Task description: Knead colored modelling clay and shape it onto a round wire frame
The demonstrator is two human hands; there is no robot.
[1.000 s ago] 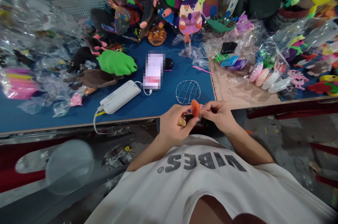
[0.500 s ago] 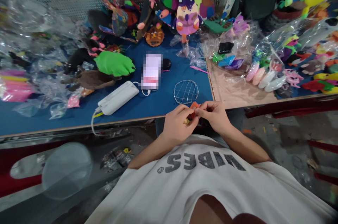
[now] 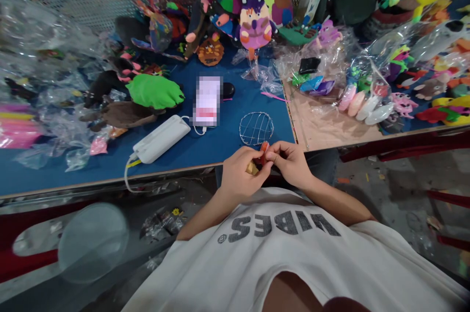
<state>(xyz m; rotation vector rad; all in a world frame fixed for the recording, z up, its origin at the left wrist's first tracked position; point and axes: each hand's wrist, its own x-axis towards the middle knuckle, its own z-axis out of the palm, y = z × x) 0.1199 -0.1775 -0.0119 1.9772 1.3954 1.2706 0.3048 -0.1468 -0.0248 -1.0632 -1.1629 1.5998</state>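
Just past the table's front edge, my left hand (image 3: 238,172) is closed around a small orange-red piece (image 3: 264,147) that looks like soft modelling clay. A yellowish lump (image 3: 252,168) shows between the fingers and palm of that same hand; its kind is unclear. My right hand (image 3: 293,164) pinches the orange-red piece from the other side with thumb and forefinger, and the fingertips hide part of it. Right beyond the hands, a round wire frame (image 3: 256,128) with crossing wires lies flat on the blue table (image 3: 223,148).
A phone (image 3: 207,100) is cabled to a white power bank (image 3: 161,138). Clay animal figures (image 3: 254,23) stand along the mesh back. Plastic bags (image 3: 47,77) crowd the left, and bagged clay pieces (image 3: 362,101) the right. A clear round tub (image 3: 93,242) sits below left.
The orange-red piece has been turned more upright between my fingers, and more of the yellowish lump shows. Both hands have moved slightly left in view; the table things have shifted left too.
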